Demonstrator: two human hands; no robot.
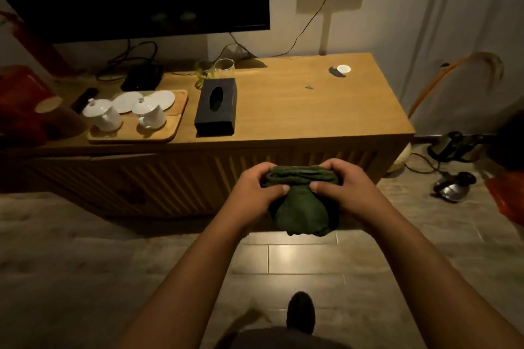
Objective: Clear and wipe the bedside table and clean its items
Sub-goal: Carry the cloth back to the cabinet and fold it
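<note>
Standing before the tabletop [283, 110], the person is gripping a bunched green cloth [303, 207] in both hands, left hand [255, 193] and right hand [343, 187], fingers curled round it; careless wiping could be toppling the white cups [105, 116].

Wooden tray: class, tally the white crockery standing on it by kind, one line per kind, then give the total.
Cups: 2
Saucers: 2
Total: 4
</note>
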